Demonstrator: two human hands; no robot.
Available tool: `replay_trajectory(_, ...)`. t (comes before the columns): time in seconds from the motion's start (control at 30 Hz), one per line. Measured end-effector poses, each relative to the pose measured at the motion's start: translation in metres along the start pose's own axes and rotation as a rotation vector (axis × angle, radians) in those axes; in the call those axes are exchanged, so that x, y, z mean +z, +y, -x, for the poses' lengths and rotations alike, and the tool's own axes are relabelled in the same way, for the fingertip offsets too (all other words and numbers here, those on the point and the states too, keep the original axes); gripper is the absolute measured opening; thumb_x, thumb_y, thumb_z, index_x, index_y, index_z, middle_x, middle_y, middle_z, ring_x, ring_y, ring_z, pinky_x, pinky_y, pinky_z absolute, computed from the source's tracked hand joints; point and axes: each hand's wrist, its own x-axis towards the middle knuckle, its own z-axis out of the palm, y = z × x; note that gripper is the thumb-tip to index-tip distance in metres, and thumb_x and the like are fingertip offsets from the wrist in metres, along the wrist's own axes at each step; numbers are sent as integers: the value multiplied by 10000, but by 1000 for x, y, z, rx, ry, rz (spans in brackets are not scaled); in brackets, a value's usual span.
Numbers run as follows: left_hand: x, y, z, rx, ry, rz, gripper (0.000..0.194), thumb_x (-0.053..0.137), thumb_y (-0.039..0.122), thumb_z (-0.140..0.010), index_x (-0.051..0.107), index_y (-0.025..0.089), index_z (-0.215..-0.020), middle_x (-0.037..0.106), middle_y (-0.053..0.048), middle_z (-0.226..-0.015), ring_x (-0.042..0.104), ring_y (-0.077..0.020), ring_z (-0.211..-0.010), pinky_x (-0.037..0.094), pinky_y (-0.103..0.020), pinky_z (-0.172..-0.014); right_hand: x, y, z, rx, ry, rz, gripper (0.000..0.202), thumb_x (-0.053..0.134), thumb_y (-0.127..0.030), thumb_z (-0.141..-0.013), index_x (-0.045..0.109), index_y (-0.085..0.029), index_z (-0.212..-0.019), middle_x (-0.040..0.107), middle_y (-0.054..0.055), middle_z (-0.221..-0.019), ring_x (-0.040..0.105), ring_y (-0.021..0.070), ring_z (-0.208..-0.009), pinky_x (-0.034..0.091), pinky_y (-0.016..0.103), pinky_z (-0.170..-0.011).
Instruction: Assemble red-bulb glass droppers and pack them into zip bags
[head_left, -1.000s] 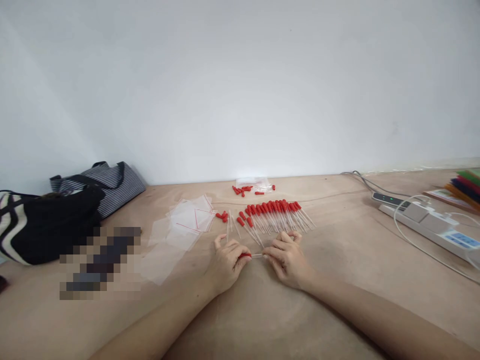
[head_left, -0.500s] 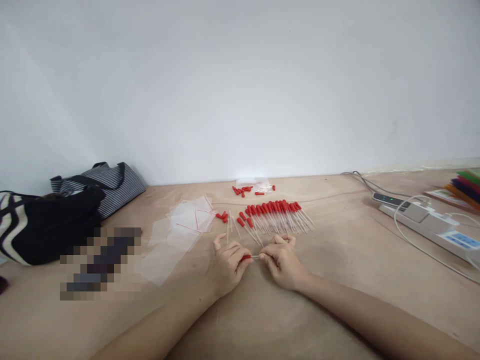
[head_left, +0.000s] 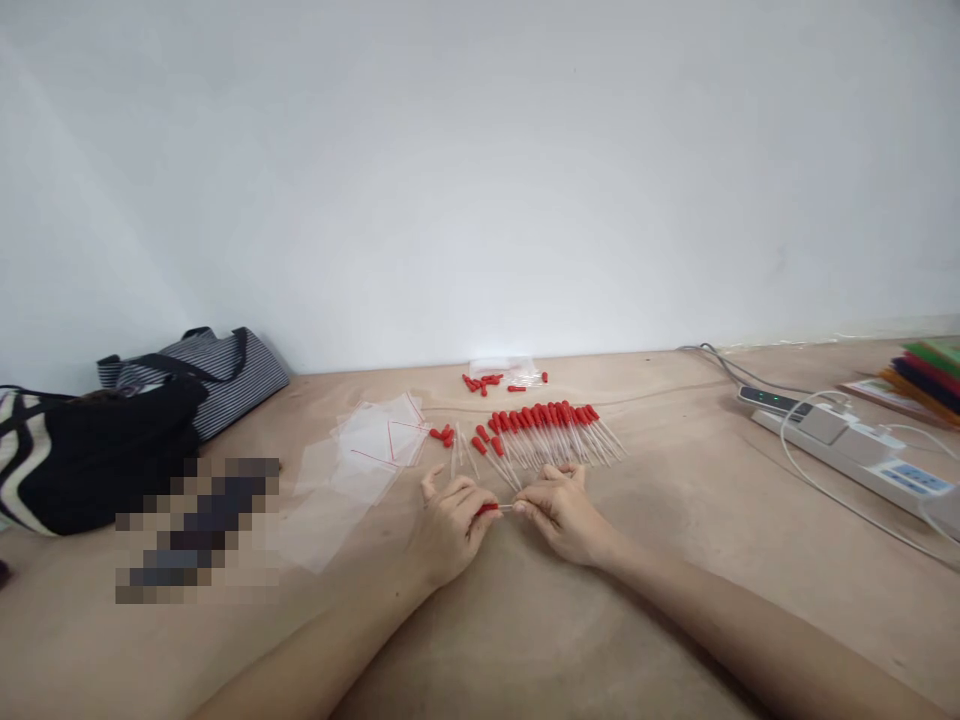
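Observation:
My left hand [head_left: 454, 520] pinches a red rubber bulb [head_left: 487, 508] between thumb and fingers. From the bulb a thin clear dropper tube [head_left: 505, 507] runs to my right hand [head_left: 561, 512], whose fingertips are closed on it. How far the tube goes into the bulb is hidden by the fingers. Just beyond my hands lies a row of droppers with red bulbs [head_left: 551, 415], tubes pointing toward me. To its left are a few bare tubes [head_left: 460, 455] and loose red bulbs [head_left: 444, 435].
Clear zip bags with red lines [head_left: 375, 440] lie spread on the left. Farther back are more red bulbs [head_left: 481, 381] by a plastic bag [head_left: 501, 368]. A striped bag [head_left: 232, 375] and black bag [head_left: 127, 450] stand left; a power strip [head_left: 855, 455] with cables lies right.
Both hands keep hold of the same dropper and have barely moved. The whole view has shifted very slightly.

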Motion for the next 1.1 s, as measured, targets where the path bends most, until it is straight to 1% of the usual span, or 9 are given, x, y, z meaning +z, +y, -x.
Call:
replay_trajectory(0.1, -1, -2, -1, -33, 18, 3, 162, 454, 277, -844, 588, 233, -764, 672, 31, -735, 573, -158, -774, 108, -437, -955, -6, 3, -1, -69, -2, 78, 196, 431, -250, -846, 621, -261, -800, 617, -2, -711, 464, 143, -751, 191, 322, -723)
replay_trajectory(0.2, -2, -12, -2, -86, 64, -39, 157, 473, 318, -828, 576, 263, -934, 662, -11, -924, 542, -203, -908, 133, -438, -944, -4, 7, -5, -40, 29, 103, 185, 455, -231, -823, 629, -244, -761, 622, 3, -705, 468, 142, -742, 187, 316, -698)
replay_trajectory(0.27, -2, -25, -3, -182, 120, -93, 244, 482, 319, -812, 531, 266, -1046, 618, -43, -1049, 507, -231, -980, 178, -441, -912, 1, 12, -14, 73, 122, 101, 189, 451, -240, -819, 633, -245, -768, 637, 7, -732, 472, 150, -752, 185, 319, -693)
replay_trajectory(0.37, -1, -51, -6, -366, 168, -176, 220, 487, 267, -786, 555, 259, -995, 619, -59, -1021, 502, -254, -954, 256, -432, -814, 11, 21, -34, 293, 290, 118, 185, 445, -257, -809, 629, -235, -809, 651, 21, -763, 473, 176, -773, 187, 329, -701)
replay_trajectory(0.47, 0, -74, -12, -448, 135, -236, 199, 494, 239, -771, 581, 251, -949, 628, -62, -979, 504, -258, -921, 271, -428, -770, 21, 30, -56, 416, 343, 171, 151, 459, -233, -783, 603, -197, -810, 648, 38, -746, 473, 189, -777, 190, 338, -712)
replay_trajectory(0.6, 4, -93, -24, -378, 82, -289, 216, 456, 240, -803, 585, 253, -976, 611, -72, -1026, 486, -263, -956, 265, -442, -774, 31, 36, -71, 462, 329, 278, 122, 454, -207, -770, 573, -180, -777, 641, 50, -737, 471, 205, -801, 185, 349, -708)
replay_trajectory(0.8, 9, -104, -38, -266, 14, -276, 247, 427, 161, -810, 608, 290, -920, 651, -28, -949, 508, -234, -937, 202, -477, -862, 33, 37, -71, 421, 306, 307, 139, 464, -217, -776, 593, -176, -744, 641, 72, -788, 455, 206, -819, 182, 351, -702)
replay_trajectory(0.93, 9, -104, -42, -249, 24, -284, 190, 434, 201, -816, 614, 251, -846, 669, -38, -877, 522, -243, -919, 150, -503, -898, 34, 22, -73, 378, 297, 254, 207, 451, -296, -801, 620, -189, -747, 631, 60, -812, 445, 195, -838, 181, 352, -733)
replay_trajectory(1.1, 11, -102, -42, -267, 68, -289, 165, 431, 214, -807, 591, 222, -766, 676, -35, -839, 549, -237, -873, 150, -497, -900, 42, -9, -84, 367, 132, 235, 218, 489, -356, -758, 643, -202, -758, 634, 67, -845, 443, 211, -878, 192, 362, -757)
